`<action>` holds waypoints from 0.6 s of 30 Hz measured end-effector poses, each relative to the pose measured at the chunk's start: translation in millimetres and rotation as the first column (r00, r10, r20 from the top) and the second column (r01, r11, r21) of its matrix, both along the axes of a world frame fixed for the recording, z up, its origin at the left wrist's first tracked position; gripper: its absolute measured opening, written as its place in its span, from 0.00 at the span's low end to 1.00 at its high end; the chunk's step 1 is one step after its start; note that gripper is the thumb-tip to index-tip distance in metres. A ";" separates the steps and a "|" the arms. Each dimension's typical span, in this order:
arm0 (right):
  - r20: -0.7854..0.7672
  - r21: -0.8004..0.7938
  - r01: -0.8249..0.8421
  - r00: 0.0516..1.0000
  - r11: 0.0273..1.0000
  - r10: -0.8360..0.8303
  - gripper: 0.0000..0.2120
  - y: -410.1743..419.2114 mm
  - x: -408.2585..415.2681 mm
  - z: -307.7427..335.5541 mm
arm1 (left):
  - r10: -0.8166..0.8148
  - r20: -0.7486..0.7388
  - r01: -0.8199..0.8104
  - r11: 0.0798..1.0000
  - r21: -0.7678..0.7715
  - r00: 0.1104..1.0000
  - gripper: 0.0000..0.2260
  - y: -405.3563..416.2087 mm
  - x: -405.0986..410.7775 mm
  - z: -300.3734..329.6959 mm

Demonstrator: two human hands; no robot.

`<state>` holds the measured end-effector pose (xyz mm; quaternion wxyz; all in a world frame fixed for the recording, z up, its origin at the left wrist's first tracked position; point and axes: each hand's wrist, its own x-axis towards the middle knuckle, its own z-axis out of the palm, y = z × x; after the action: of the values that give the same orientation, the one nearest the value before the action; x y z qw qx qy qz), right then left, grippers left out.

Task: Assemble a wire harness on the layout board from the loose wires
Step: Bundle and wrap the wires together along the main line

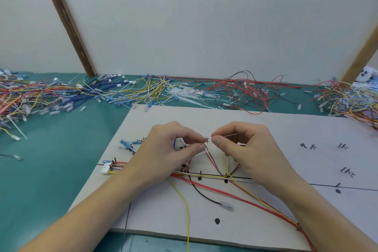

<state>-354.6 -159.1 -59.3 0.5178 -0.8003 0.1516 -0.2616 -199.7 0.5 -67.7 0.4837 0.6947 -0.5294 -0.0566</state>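
Observation:
A white layout board [266,125] with black lines, dots and handwritten marks lies on the green table. Red, yellow, black and brown wires [206,177] run along its drawn line to a white connector [105,169] at the board's left edge. Over the board's middle, my left hand [169,149] pinches the upper ends of a small wire bundle between thumb and fingers. My right hand [245,147] pinches a thin white cable tie [230,135] between thumb and forefinger, its tip close to the left fingertips. A black wire with a clear terminal [226,206] lies loose below.
Heaps of loose coloured wires [41,94] with blue and clear terminals line the table's far side, red ones [245,90] at the centre right. White cable ties [184,92] lie among them. Blue terminals [125,144] rest on the board's left part. A white wall with wooden battens stands behind.

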 end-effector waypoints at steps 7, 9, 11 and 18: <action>0.109 0.338 -0.089 0.992 0.937 0.055 0.06 -1.0 -0.7 6.9 | 0.043 -0.071 -0.047 0.998 -0.048 0.997 0.07 0.8 1.9 2.1; 0.121 0.379 -0.103 0.991 0.920 0.061 0.04 -1.4 -1.2 8.2 | 0.048 -0.101 -0.055 0.996 -0.065 0.994 0.07 1.0 1.3 3.8; 0.115 0.374 -0.105 0.991 0.921 0.066 0.03 -0.7 -1.5 8.2 | 0.044 -0.100 -0.050 0.997 -0.061 0.994 0.08 1.9 -0.4 5.3; 0.106 0.360 -0.088 0.993 0.929 0.052 0.02 1.5 0.6 4.8 | 0.002 -0.038 -0.005 0.996 -0.087 0.999 0.07 4.1 -3.5 5.1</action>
<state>-354.0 -157.6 -54.5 0.6727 -0.6821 0.1441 -0.2480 -203.2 4.5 -62.6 0.5235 0.6725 -0.5211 -0.0456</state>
